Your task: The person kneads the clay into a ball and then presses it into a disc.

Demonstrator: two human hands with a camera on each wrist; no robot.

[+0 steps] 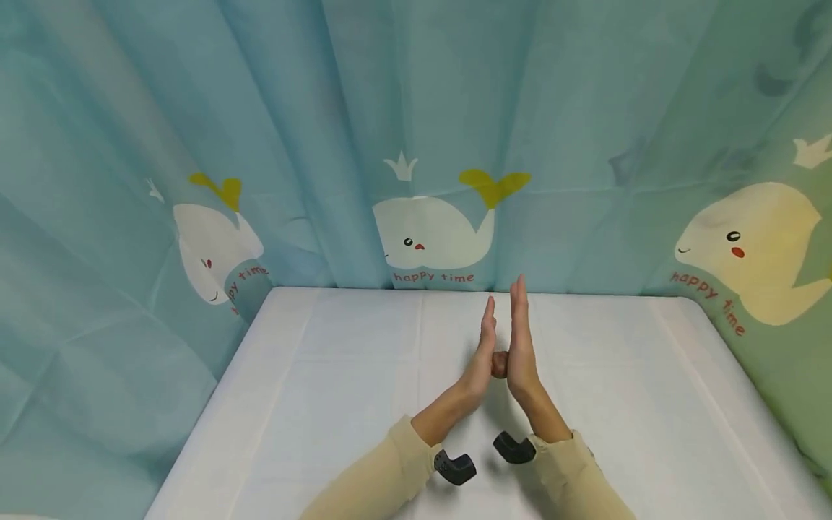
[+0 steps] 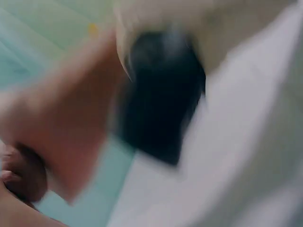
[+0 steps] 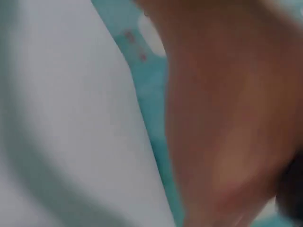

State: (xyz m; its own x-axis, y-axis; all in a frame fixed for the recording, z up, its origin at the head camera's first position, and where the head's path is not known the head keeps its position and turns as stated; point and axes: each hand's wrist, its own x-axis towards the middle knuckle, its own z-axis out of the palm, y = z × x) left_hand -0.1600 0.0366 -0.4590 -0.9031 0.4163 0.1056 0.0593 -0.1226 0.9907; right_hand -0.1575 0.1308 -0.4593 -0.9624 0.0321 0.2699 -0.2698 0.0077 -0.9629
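Grips (image 1: 479, 370) (image 1: 522, 357) against ball (image 1: 499, 365), "happy time" (image 1: 434, 277) beyond

The left hand (image 1: 479, 361) and right hand (image 1: 521, 347) hide both sides of the brown ball (image 1: 499, 365), too small in the head view to tell its material. The sleeves (image 1: 377, 477) and surface (image 1: 338, 375) run off the bottom edge. Both wrist views are blurred; a dark shape (image 3: 292, 191) at the right one's lower right is cut off.

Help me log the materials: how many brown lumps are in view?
1. The brown lump is between the palms of the left hand and the right hand, above the white table. Another could be hidden behind the hands.
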